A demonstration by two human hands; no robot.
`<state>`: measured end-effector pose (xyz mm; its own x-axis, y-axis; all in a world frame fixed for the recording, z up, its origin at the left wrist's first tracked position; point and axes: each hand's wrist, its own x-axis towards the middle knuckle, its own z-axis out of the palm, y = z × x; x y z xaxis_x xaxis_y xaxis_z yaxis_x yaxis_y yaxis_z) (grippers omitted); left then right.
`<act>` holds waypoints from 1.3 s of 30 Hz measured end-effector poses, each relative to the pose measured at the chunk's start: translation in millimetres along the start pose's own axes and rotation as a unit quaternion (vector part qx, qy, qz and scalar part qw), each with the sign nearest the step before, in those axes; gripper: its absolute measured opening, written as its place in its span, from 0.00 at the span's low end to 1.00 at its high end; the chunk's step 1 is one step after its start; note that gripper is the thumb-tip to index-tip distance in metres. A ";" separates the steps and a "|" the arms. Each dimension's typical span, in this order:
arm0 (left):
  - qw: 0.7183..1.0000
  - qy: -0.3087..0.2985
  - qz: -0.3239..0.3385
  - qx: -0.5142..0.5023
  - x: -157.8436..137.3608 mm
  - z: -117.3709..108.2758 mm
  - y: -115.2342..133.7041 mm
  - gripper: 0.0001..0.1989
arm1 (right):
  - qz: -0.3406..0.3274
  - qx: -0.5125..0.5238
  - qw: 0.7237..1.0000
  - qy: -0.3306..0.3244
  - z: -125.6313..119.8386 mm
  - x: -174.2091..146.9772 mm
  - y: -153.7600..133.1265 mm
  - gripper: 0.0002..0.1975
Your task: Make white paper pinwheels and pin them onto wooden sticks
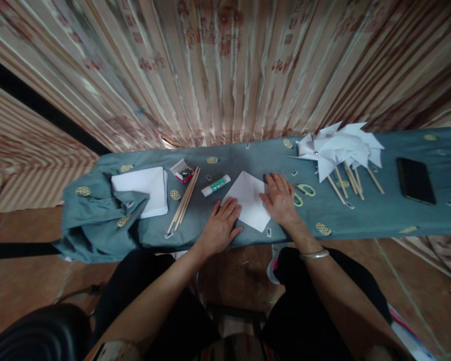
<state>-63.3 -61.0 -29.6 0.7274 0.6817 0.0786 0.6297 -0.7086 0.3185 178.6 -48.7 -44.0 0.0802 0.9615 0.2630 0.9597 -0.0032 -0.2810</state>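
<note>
A white square of paper [251, 203] lies turned like a diamond on the cloth-covered table, with faint creases across it. My left hand [222, 224] rests on its lower left edge, fingers stretched out. On its right corner my right hand [280, 198] lies flat with the fingers extended. Green-handled scissors [304, 189] lie just right of my right hand, partly hidden by it. A glue stick [215, 185] with a green label lies up and to the left of the paper.
Thin wooden sticks [184, 200] and a small red open box [183, 172] are left of the glue stick. Farther left is a stack of white paper [145, 190], partly under a cloth fold. Several paper pinwheels [342, 148] on sticks and a black phone [415, 180] lie to the right.
</note>
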 end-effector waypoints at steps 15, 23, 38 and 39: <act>0.999 0.005 -0.026 0.030 -37.1 -9.0 -11.9 0.31 | 0.046 -0.052 0.996 0.061 -14.5 -2.4 18.8 0.28; 0.990 0.114 -0.082 -0.025 -44.2 -23.2 -26.8 0.21 | 0.013 -0.004 0.996 0.090 -24.1 2.8 -1.4 0.25; 0.949 0.218 -0.186 -0.132 25.6 -38.4 -67.0 0.11 | 0.017 0.293 0.956 -0.012 -15.9 4.8 -80.7 0.22; 0.939 0.232 -0.183 -0.176 25.5 -40.4 -62.5 0.11 | 0.045 0.333 0.942 -0.026 -18.7 5.0 -80.5 0.22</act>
<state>-95.1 8.0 -9.4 0.2320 0.9315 0.2803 0.6258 -0.3635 0.6901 106.8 -48.8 -2.8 0.1230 0.9776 0.1706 0.5675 0.0717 -0.8202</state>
